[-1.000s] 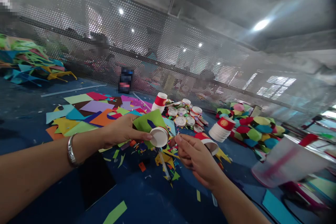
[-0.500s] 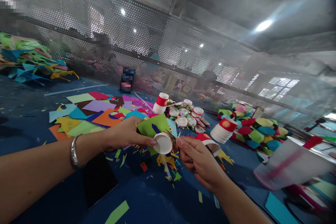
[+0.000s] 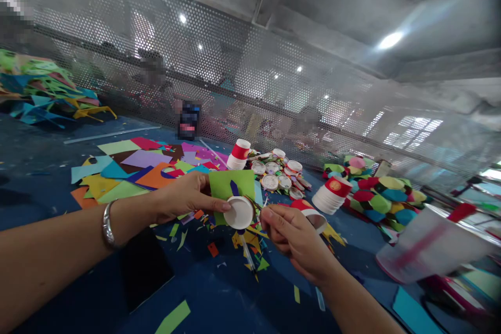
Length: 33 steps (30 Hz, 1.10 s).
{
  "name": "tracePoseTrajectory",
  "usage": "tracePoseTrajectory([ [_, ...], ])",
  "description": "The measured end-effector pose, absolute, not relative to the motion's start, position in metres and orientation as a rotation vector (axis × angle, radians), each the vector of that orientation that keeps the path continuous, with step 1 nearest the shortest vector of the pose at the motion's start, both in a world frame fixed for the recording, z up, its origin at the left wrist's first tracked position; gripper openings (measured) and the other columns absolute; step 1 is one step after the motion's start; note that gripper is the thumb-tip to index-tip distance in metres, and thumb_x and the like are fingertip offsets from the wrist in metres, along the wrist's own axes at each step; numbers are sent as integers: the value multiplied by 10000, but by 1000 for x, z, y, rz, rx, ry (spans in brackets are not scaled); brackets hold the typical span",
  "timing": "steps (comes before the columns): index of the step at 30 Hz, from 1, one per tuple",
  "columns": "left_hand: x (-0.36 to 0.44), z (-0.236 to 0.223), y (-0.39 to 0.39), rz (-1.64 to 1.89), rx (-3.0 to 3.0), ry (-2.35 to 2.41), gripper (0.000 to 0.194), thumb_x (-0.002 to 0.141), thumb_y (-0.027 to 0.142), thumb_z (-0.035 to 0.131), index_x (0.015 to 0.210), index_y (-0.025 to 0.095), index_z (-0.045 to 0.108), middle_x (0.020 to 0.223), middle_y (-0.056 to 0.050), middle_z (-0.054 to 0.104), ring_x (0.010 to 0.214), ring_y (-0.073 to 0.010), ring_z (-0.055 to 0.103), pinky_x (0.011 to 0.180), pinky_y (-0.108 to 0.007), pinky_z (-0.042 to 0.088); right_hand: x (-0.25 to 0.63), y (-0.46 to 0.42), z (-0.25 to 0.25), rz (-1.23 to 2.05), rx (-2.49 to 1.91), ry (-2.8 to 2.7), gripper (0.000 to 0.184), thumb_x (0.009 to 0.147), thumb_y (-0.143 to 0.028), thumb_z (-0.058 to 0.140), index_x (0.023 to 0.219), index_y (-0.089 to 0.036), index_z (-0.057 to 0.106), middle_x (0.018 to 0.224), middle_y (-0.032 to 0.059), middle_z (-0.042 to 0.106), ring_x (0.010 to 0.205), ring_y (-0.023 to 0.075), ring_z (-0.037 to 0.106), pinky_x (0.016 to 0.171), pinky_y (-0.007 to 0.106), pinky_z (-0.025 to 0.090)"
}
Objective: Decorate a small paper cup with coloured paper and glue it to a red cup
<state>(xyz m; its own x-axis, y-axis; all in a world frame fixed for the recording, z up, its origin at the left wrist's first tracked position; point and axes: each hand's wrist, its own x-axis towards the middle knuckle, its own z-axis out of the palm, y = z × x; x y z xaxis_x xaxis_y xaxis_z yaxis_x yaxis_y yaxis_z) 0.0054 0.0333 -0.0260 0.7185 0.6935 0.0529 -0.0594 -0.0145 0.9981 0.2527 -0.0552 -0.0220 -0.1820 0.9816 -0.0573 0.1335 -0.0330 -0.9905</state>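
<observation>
My left hand [image 3: 191, 195] pinches a green paper sheet [image 3: 219, 182] with its thumb on a white round paper-cup base [image 3: 239, 212] in front of it. A dark blue pointed mark or scrap [image 3: 235, 188] shows on the green sheet just above the base. At the base's right edge, my right hand [image 3: 287, 227] is closed in a pinch; what lies between its fingertips is too small to make out. Thin coloured paper edges show between that hand and the base. Under the hands a clear pen [image 3: 247, 253] lies among paper scraps.
Coloured sheets [image 3: 146, 158] lie behind my left hand. Farther back are stacked red-and-white paper cups [image 3: 239, 155] and a pile of round cup bases [image 3: 271, 168]. Another cup stack [image 3: 332, 194] leans at the right, near a frosted plastic cup [image 3: 434, 245]. A perforated screen [image 3: 235, 62] stands behind.
The green sheet has turned to face me more squarely, and the white base has shifted slightly left with it. My right hand stays pinched close to the base's edge.
</observation>
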Motion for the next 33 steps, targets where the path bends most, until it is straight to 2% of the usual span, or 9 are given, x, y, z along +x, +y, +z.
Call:
tracePoseTrajectory([
  [5,6,-21,32,671,1463,557,305,699,274,868,987,249,772,1001,-21,777,927,-186,688,884,-319,496,253,-54,-22,1294,-1270,-1433,441,898,-584,671,740,-188,559,534,-120,207,469,54,95,425,237,46],
  [8,5,-22,32,664,1480,548,297,709,290,863,989,253,771,1007,-21,778,958,-197,690,897,-326,495,253,-55,-22,1285,-1276,-1445,450,890,-595,674,732,-191,552,534,-121,198,470,56,95,425,240,47],
  [12,4,-22,33,685,1518,575,302,709,322,868,981,229,775,955,-27,779,905,-194,694,838,-311,502,254,-54,-22,1265,-1281,-1461,448,892,-593,671,728,-195,549,536,-117,206,471,59,105,426,245,56],
  [19,2,-20,34,684,1543,585,370,716,358,861,1054,236,772,1091,-46,775,969,-211,691,857,-308,490,253,-54,-23,1259,-1282,-1481,439,903,-588,663,735,-193,568,534,-110,228,475,62,113,433,254,61],
  [29,2,-18,33,689,1543,589,367,722,338,856,1055,210,769,1064,-53,778,926,-203,696,815,-292,494,253,-55,-22,1307,-1263,-1443,436,915,-577,653,741,-186,568,523,-117,222,458,51,96,428,251,41],
  [33,2,-20,33,676,1550,583,346,726,344,854,1046,238,775,1093,-40,777,952,-202,694,848,-297,490,252,-54,-23,1305,-1276,-1433,428,915,-568,659,736,-189,572,525,-115,215,463,54,97,429,252,43],
])
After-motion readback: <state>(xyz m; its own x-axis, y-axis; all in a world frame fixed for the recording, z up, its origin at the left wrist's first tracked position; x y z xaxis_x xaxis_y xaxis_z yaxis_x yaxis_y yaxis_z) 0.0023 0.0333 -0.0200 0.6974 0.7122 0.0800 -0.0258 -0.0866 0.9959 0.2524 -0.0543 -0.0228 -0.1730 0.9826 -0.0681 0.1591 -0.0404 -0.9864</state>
